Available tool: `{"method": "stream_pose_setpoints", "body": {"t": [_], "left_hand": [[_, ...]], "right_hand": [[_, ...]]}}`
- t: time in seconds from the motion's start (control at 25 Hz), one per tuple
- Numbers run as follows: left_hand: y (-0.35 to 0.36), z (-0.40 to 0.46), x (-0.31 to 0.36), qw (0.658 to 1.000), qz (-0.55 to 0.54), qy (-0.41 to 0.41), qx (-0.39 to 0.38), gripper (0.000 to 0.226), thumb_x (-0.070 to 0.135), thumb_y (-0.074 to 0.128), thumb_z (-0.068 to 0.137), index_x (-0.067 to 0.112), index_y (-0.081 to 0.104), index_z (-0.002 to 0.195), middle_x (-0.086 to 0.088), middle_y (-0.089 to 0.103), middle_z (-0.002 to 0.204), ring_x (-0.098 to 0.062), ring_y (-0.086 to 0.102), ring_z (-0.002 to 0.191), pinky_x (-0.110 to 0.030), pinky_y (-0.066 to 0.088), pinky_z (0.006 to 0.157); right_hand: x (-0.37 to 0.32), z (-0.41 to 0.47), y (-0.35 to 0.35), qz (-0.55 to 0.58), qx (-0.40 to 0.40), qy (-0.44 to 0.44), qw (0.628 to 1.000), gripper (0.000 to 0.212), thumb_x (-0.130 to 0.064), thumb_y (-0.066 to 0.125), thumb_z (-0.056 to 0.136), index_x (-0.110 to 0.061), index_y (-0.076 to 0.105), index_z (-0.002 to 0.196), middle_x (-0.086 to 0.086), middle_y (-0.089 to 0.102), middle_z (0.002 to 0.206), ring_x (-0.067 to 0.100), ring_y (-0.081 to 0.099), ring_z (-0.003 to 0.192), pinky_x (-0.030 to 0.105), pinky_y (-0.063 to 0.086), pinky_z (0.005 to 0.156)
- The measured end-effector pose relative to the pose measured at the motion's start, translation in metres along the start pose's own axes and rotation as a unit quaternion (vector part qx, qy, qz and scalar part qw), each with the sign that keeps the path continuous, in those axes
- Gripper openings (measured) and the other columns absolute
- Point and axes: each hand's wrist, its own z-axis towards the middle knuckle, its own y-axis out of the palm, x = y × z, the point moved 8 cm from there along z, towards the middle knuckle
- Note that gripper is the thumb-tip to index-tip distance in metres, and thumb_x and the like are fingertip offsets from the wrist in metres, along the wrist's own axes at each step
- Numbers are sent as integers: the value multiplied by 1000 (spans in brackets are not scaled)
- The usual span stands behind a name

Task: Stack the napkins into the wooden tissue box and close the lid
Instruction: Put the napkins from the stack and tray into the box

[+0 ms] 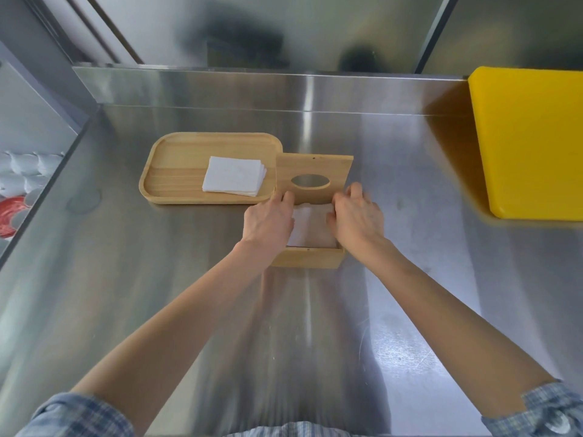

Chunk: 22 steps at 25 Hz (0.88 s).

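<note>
A wooden tissue box (pixel 307 257) stands in the middle of the steel counter, its lid (pixel 314 171) with an oval hole tilted up and back. White napkins (pixel 307 223) lie inside the box. My left hand (pixel 268 220) rests on the napkins' left edge and my right hand (pixel 358 217) on their right edge, fingers curled down onto them. A small pile of white napkins (pixel 233 180) remains on a wooden tray (pixel 176 162) to the left of the box.
A yellow cutting board (pixel 530 143) lies at the right edge of the counter. A raised steel backsplash (pixel 252 86) runs along the far side. Left of the counter, lower down, sit white and red items (pixel 15 197).
</note>
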Motion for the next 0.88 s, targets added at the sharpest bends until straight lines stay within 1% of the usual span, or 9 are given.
{"method": "stream_pose_setpoints", "body": {"t": [0.04,0.12,0.16,0.24,0.36,0.48,0.6,0.76,0.88], "left_hand": [[-6,-3,2,1000,-10,19,18,25,18,43,94,9,48,117,-7,57,120,-32,60,103,-36,38,67],[-9,-5,11,997,-13,73,21,28,20,41,94,12,53,119,-4,59,123,-27,56,111,-35,41,83],[-5,-4,16,995,1,97,3,30,22,41,94,13,54,120,-3,59,124,-25,54,115,-34,38,90],[6,-1,22,992,39,115,-42,33,24,40,94,12,56,120,-4,61,125,-25,53,118,-36,32,97],[17,1,20,988,59,114,-84,31,22,37,94,10,59,113,-7,61,120,-28,52,115,-38,27,101],[27,0,18,981,85,115,-130,32,21,32,95,12,58,110,-5,61,119,-27,49,117,-42,21,107],[38,1,16,968,130,121,-179,39,26,24,97,16,55,118,-4,55,125,-26,42,124,-47,20,108],[48,3,15,951,168,123,-227,44,29,19,98,16,44,131,-5,44,137,-26,34,131,-42,29,101],[47,3,13,951,167,119,-232,45,30,18,98,14,44,131,-6,44,137,-26,34,131,-42,30,100]], "right_hand": [[-2,-3,-6,1,12,-20,1000,27,-16,47,93,-5,55,116,14,46,125,33,50,111,37,42,89],[-5,-11,-14,4,20,-46,999,27,-15,45,93,-6,55,117,13,48,126,34,51,111,37,41,91],[-6,-15,-15,3,25,-51,998,27,-13,45,93,-5,56,116,13,47,127,33,50,112,37,41,91],[-10,-23,-14,1,25,-64,998,27,-10,44,93,-6,56,117,11,47,129,31,49,114,36,42,89],[-26,-26,4,-17,-32,-108,994,31,-7,42,93,-8,54,122,7,53,129,28,52,117,35,39,93],[-30,-14,27,-54,-108,-105,987,35,-6,44,89,-10,53,123,6,54,131,24,48,125,40,26,109],[-23,-1,47,-106,-192,-68,973,32,-9,45,89,-12,57,119,6,52,132,21,40,130,54,10,115],[-22,5,59,-153,-243,-61,956,33,-15,41,92,-18,57,120,-1,53,135,20,42,131,54,2,116],[-24,6,59,-168,-252,-69,950,34,-15,39,93,-19,56,123,-1,51,136,19,38,133,54,0,116]]}}
